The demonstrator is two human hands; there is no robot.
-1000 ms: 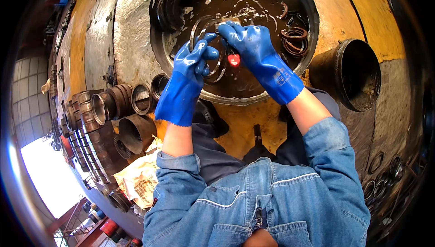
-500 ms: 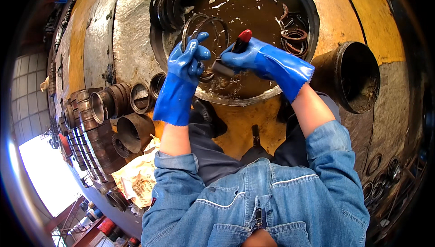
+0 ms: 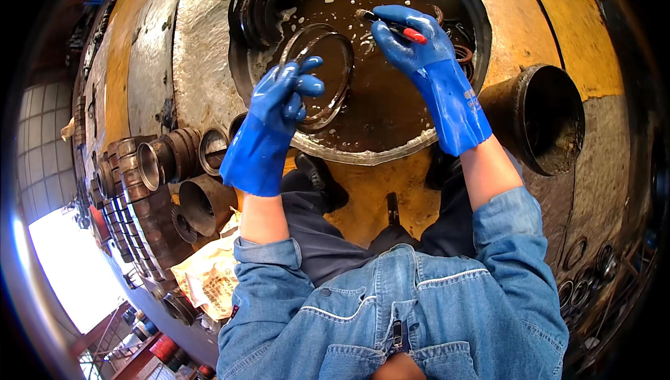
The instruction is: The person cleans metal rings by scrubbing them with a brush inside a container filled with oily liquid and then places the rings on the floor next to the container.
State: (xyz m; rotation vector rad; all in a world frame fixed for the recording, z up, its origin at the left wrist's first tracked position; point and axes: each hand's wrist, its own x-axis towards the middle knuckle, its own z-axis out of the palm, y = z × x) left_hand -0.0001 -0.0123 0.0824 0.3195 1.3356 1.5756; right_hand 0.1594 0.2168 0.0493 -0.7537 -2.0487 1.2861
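a: what does the left hand [image 3: 274, 97], in a blue glove, hold?
b: it grips dark rings [image 3: 350, 66] by their left side, over the round basin [image 3: 363, 156] of brown liquid.
a: and the gloved right hand [image 3: 417, 48]?
b: closed on a red-ended brush [image 3: 413, 34], bristles toward the rings but apart; black hoops [image 3: 259, 13] line the basin's upper-left wall.
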